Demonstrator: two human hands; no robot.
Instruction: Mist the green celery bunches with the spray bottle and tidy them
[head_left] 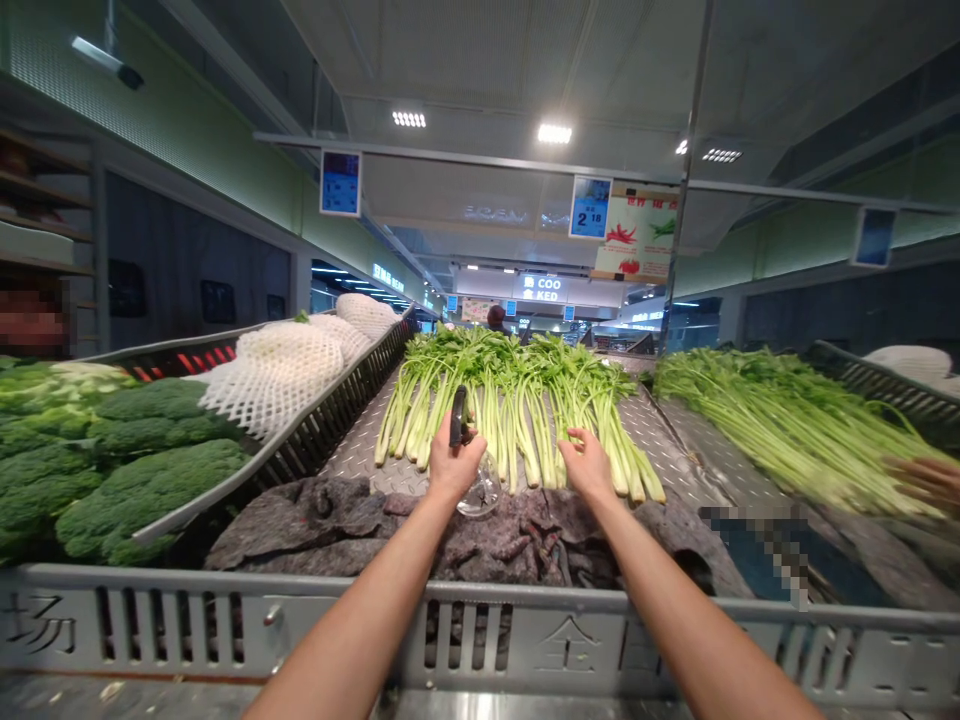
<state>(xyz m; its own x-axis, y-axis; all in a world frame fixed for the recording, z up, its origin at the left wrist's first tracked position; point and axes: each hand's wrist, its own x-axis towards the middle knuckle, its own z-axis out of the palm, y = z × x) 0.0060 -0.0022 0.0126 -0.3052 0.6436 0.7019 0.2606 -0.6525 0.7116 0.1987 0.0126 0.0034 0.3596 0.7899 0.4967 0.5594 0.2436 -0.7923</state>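
My left hand (456, 462) is wrapped round a spray bottle (478, 497) with a black trigger head and a clear body. The bottle is upright in front of the celery, partly covered by the hand. My right hand (586, 462) is at the lower stalks on the right side, thumb and fingers slightly curled and apart, holding nothing that I can make out. Whether it touches a stalk is unclear. Green celery (510, 390) lies in a wide row on a metal-patterned sloping shelf (360, 440), leaves at the back and cut ends facing me.
A crumpled grey-brown cloth (322, 530) lies below the celery, behind a grey slatted crate edge (585, 600). Broccoli (157, 500) and net-wrapped vegetables (274, 370) fill the left. A mirror panel (765, 300) on the right reflects the celery. A price sign (589, 207) hangs above.
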